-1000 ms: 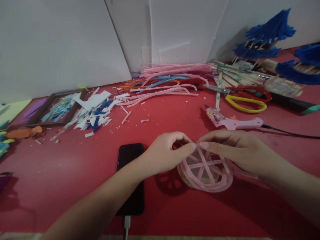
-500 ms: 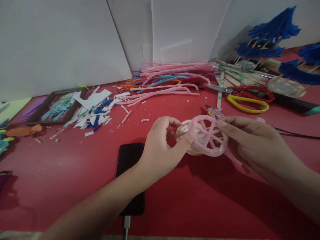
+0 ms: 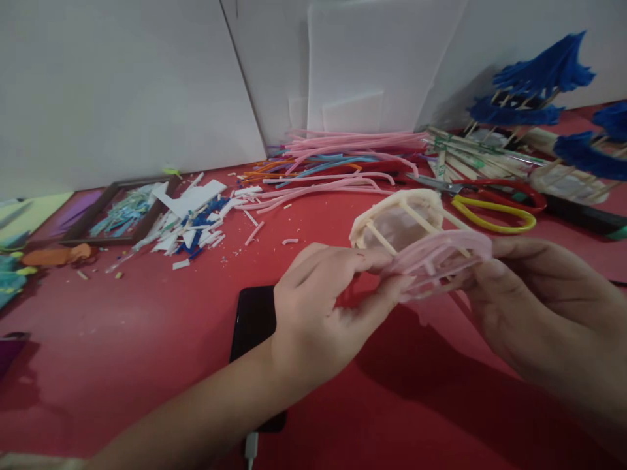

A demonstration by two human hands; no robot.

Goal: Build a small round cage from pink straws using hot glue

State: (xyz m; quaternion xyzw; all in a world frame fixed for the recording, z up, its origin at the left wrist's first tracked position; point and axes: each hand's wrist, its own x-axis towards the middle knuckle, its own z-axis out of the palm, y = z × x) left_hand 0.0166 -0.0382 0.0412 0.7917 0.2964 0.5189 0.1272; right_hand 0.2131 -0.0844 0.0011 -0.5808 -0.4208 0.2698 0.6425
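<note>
Both hands hold a small round model made of a cream ring base (image 3: 360,225), thin wooden posts and a pink spoked ring (image 3: 470,240). My left hand (image 3: 328,307) pinches the left edge of the pink ring between thumb and fingers. Around the ring's right side, the thumb and fingers of my right hand (image 3: 533,313) are closed. The model is tilted, with the cream base on the far side and the pink ring nearer me. Its posts run between the two, and the fingertips behind it are partly hidden.
Pink strips (image 3: 353,140) lie along the back. Scissors (image 3: 494,212) and blue-roofed models (image 3: 543,78) are at the right. A black phone (image 3: 252,320) lies beneath my left arm. White and blue scraps (image 3: 196,222) and a brown frame (image 3: 78,232) are at the left.
The model has been turned so that its cream base and posts show and the pink ring appears flatter. Both hands have shifted slightly right with it. The view has moved a little.
</note>
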